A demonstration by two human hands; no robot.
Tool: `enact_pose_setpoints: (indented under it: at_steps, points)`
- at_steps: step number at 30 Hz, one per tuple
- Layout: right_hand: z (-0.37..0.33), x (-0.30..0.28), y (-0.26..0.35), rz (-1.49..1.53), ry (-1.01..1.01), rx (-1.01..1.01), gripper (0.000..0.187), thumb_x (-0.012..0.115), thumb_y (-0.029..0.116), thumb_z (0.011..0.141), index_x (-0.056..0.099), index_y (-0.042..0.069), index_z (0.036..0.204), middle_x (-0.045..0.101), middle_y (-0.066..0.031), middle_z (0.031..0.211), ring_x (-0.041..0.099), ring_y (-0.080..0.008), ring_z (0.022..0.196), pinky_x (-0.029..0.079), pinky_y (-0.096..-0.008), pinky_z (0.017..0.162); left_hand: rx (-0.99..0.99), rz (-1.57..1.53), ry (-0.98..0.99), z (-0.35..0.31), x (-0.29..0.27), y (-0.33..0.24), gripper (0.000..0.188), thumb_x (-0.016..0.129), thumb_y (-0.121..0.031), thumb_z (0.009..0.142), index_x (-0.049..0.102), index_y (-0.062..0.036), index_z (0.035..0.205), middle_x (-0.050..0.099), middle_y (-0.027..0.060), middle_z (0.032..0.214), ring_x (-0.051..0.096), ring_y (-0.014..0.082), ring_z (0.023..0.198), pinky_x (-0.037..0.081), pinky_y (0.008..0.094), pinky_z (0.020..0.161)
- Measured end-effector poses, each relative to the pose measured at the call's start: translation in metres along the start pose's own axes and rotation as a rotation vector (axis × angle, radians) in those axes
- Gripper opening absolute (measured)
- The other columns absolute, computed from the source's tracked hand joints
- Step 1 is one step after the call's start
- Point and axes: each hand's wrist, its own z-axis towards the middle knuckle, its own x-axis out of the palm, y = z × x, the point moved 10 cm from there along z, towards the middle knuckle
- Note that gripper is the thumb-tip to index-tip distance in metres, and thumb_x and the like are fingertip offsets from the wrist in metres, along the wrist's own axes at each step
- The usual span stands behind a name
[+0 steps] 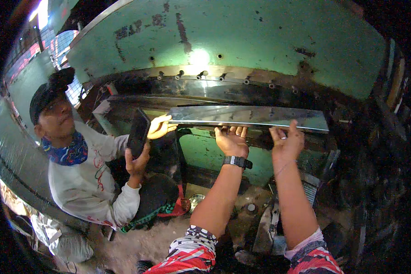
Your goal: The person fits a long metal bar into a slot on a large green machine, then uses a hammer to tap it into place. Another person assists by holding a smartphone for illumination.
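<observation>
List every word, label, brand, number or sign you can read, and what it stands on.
None can be read clearly enough to quote.
White shirt: script-like marks on the front, too blurred to read.
Metal sheet: no lettering visible.
Green panel: dark patches, no legible letters.

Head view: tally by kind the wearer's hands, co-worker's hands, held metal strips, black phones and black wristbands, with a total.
Wearer's hands: 2 (left hand, right hand)
Co-worker's hands: 2 (near hand, far hand)
Held metal strip: 1
Black phone: 1
Black wristband: 1
Total: 7
</observation>
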Motion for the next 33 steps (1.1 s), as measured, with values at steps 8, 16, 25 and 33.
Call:
enact_pose_setpoints:
  at_steps: [8, 16, 25, 33]
  points:
    - [-0.009, 0.019, -0.083, -0.035, -0.009, 0.188, 0.029, 0.070, 0.014, 0.095, 0.054, 0.008, 0.118, 0.061, -0.0075, 0.108, 0.061, -0.0247, 0.093, 0.056, -0.0388, 0.077, -0.009, 0.243, 0.126, -0.034, 0.046, 0.010, 0.062, 0.062, -0.058, 0.094, 0.051, -0.0052, 0.124, 0.062, 0.0133, 0.104, 0.061, 0.0251, 0.093, 0.053, 0.0374, 0.081]
    - [-0.029, -0.010, -0.106, -0.657, 0.381, 0.372, 0.045, 0.077, 0.029, 0.087, 0.062, 0.005, 0.123, 0.065, -0.0042, 0.108, 0.059, -0.0180, 0.101, 0.048, -0.0362, 0.083, 0.004, 0.408, -0.046, 0.050, -0.007, -0.014, 0.018, 0.065, -0.012, 0.096, 0.050, -0.0042, 0.099, 0.054, 0.0096, 0.099, 0.057, 0.0253, 0.084, 0.054, 0.0469, 0.082]
    - [-0.071, -0.067, 0.118, -1.020, 0.513, 0.035, 0.041, 0.070, 0.021, 0.094, 0.061, -0.001, 0.127, 0.069, -0.0097, 0.114, 0.065, -0.0183, 0.104, 0.052, -0.0320, 0.091, 0.223, 0.614, 0.051, 0.086, -0.010, -0.045, 0.017, 0.064, -0.022, 0.095, 0.060, -0.0065, 0.098, 0.058, 0.0048, 0.082, 0.057, 0.0167, 0.066, 0.048, 0.0258, 0.055]
    - [-0.049, -0.147, 0.228, -1.047, 0.174, -0.253, 0.033, 0.065, 0.019, 0.096, 0.063, 0.000, 0.122, 0.070, -0.0063, 0.100, 0.062, -0.0120, 0.084, 0.051, -0.0287, 0.077, -0.100, 0.461, 0.035, 0.047, -0.003, 0.028, 0.040, 0.074, -0.021, 0.087, 0.056, -0.0025, 0.118, 0.060, 0.0101, 0.108, 0.062, 0.0275, 0.097, 0.053, 0.0417, 0.082]
